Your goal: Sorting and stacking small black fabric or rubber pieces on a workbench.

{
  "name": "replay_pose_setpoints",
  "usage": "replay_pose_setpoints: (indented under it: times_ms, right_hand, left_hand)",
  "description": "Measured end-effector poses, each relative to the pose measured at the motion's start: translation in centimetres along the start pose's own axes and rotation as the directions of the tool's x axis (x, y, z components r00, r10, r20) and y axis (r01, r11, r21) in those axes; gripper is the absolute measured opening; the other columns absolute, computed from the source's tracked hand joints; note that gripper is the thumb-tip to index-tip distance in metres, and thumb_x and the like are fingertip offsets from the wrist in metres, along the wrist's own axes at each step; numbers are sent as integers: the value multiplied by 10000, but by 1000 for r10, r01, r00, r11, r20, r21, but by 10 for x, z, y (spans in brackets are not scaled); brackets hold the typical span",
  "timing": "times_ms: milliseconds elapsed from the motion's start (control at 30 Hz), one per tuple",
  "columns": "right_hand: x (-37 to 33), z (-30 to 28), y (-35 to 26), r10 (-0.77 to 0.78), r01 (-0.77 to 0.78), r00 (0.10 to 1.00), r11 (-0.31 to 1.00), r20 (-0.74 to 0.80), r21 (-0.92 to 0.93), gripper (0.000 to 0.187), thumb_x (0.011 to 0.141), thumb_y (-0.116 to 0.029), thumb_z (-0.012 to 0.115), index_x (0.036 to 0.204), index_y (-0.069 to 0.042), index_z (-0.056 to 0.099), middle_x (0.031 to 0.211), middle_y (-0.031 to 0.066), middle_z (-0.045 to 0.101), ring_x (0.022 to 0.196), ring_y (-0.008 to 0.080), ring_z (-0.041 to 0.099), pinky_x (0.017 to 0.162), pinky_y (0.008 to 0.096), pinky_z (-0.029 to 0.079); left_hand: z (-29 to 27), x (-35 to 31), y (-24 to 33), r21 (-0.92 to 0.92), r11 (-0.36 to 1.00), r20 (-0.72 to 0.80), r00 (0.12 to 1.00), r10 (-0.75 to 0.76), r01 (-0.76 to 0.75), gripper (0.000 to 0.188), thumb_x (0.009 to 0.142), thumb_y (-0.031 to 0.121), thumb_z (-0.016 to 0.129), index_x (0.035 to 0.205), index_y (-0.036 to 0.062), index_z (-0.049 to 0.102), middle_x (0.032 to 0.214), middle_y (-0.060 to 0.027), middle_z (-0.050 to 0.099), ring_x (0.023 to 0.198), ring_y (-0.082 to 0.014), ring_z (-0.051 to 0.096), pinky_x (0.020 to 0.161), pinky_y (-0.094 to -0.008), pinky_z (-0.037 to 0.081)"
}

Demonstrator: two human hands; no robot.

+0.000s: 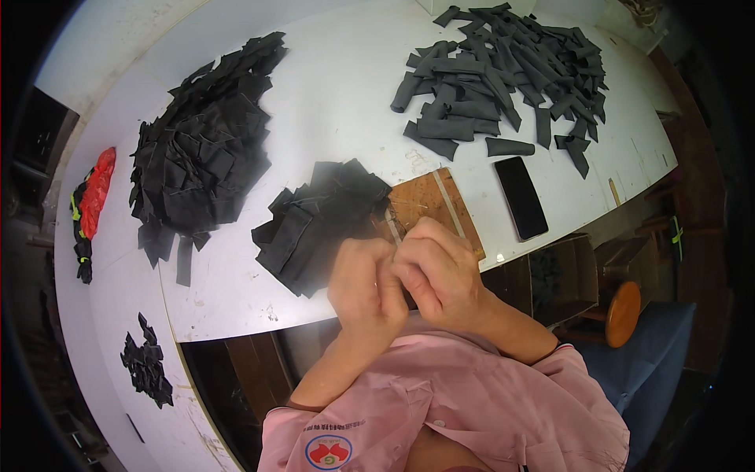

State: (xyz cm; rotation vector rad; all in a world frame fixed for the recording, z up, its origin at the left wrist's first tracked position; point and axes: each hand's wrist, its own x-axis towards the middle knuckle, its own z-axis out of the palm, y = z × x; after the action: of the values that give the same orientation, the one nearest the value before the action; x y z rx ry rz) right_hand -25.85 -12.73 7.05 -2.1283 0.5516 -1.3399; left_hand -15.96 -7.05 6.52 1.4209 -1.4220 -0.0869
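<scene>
My left hand (pixel 363 285) and my right hand (pixel 437 267) meet at the table's front edge, fingers curled in and knuckles close together. Both are closed in a pinch; whatever lies between the fingertips is hidden or too small to name. Just beyond them is a brown wooden board (pixel 447 206) with a pale strip across it. A pile of flat black fabric pieces (pixel 314 224) lies beside my left hand and overlaps the board's left side. To the right of the board rests a black smartphone (pixel 521 198), its screen dark.
A large heap of black fabric pieces (pixel 200 149) covers the table's far left. Rolled dark grey fabric pieces (pixel 503 75) are heaped at the far right. Small black scraps (pixel 147 366) and a red bundle (pixel 97 193) lie on the left-hand surface. A wooden stool (pixel 623 315) stands at right.
</scene>
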Motion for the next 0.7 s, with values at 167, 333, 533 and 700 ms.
replay_pose_setpoints:
  times_ms: [167, 333, 533, 700]
  right_hand:
    - [3, -1, 11, 241, -243, 970, 966, 32, 86, 77, 679, 1, 559, 711, -30, 496, 614, 74, 446, 516, 227, 469, 449, 308, 375]
    - [4, -1, 10, 157, -158, 986, 987, 64, 9, 83, 709, -15, 560, 714, -17, 477, 638, 93, 456, 571, 247, 487, 496, 318, 384]
    - [-9, -5, 25, 479, -534, 836, 605, 266, 590, 115, 816, -139, 551, 770, -41, 511, 691, -56, 452, 645, 17, 386, 568, 163, 330]
    - [-11, -3, 25, 525, -564, 798, 479, 296, 672, 117, 826, -152, 545, 776, -48, 521, 691, -55, 467, 645, 14, 404, 566, 162, 338]
  left_hand:
    - [-3, -4, -1, -127, 984, 70, 990, -120, 128, 66, 721, -37, 506, 770, 7, 500, 682, -115, 477, 542, -239, 458, 477, -311, 360]
    - [-2, -3, -9, -92, 988, 75, 990, -117, 124, 29, 759, -11, 515, 763, 2, 489, 650, -58, 456, 533, -149, 415, 477, -239, 327]
    - [-5, -9, -4, -486, 762, 164, 901, -401, 427, 30, 819, 30, 511, 814, 5, 495, 702, 17, 480, 595, -40, 403, 536, -160, 325]
    - [-8, -2, -5, -759, 408, 278, 819, -502, 507, 116, 811, 67, 537, 900, -5, 520, 723, 4, 505, 622, -32, 425, 553, -163, 346]
